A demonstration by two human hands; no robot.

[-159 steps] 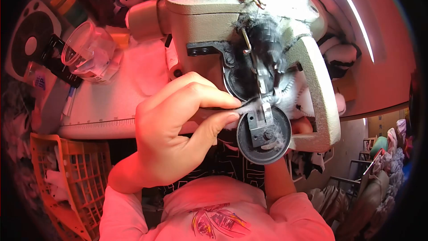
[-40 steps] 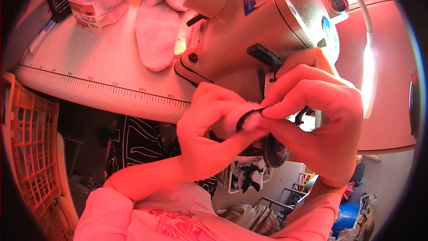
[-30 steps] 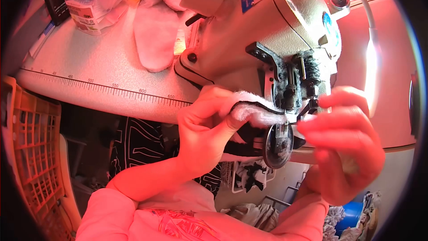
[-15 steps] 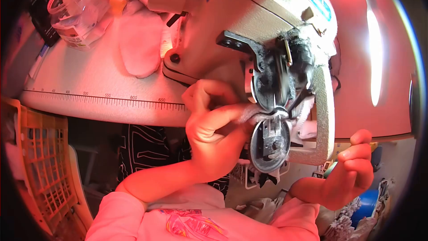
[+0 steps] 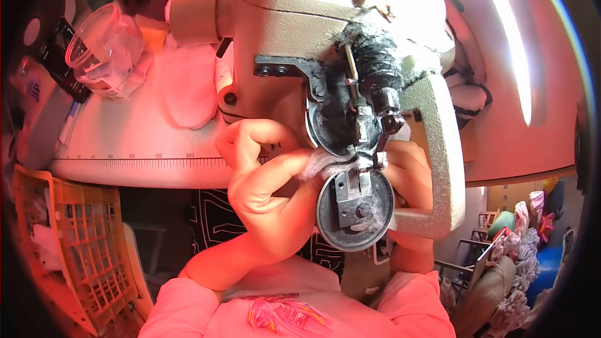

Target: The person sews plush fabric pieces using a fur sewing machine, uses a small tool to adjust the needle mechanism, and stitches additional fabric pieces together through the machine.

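A cup-seaming sewing machine (image 5: 288, 31) with a lint-covered needle mechanism fills the middle of the view. At its front sits a round toothed disc (image 5: 355, 238). My left hand (image 5: 269, 188) is closed, pinching greyish fluffy fabric (image 5: 319, 164) at the left of the disc, where the fabric runs in at the top edge. On the other side, my right hand (image 5: 410, 172) is beside the disc, inside the machine's pale frame arm. Its fingers are curled and partly hidden by disc and mechanism; what they grip cannot be made out.
A pale worktable (image 5: 144, 144) carries a printed ruler along its edge. On it are a clear plastic jar (image 5: 103, 56) and a pale oval fabric piece (image 5: 191, 87). An orange crate (image 5: 81, 231) stands lower left. A bright lamp (image 5: 507, 44) glows at right, above piled fluffy goods (image 5: 516, 269).
My right hand has come in from the right to beside the disc. My left hand still pinches the fabric. The view has shifted, so the machine appears further left; its blurred mechanism is now sharp.
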